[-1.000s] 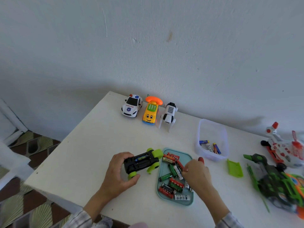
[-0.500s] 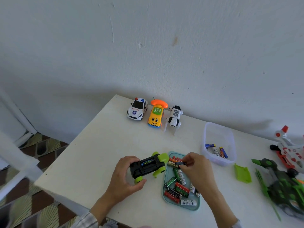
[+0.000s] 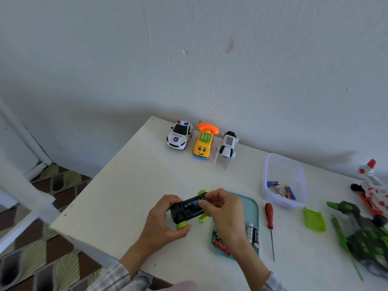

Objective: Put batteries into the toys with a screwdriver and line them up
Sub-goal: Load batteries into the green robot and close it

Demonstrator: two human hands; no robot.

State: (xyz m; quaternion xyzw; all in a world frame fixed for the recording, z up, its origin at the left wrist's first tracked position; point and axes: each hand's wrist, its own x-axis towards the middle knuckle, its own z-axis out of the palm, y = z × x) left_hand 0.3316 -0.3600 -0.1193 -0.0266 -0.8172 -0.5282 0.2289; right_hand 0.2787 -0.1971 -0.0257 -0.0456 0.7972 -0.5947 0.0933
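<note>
A plain white plastered wall (image 3: 210, 49) fills the upper part of the view, marked with a thin curved crack, a few chips and a small brown stain. A white table (image 3: 130, 185) stands against it, its near left corner jutting over the floor. The floor (image 3: 56, 261) at lower left has dark red and cream fan-patterned tiles. A white frame (image 3: 23, 141) stands at far left. Soft daylight casts a faint shadow along the wall above the table.

A white table (image 3: 130, 185) is sitting against a pale plastered wall (image 3: 189, 59). At eight o'clock, patterned brown floor tiles (image 3: 52, 259) are showing beside a white frame (image 3: 23, 139).
</note>
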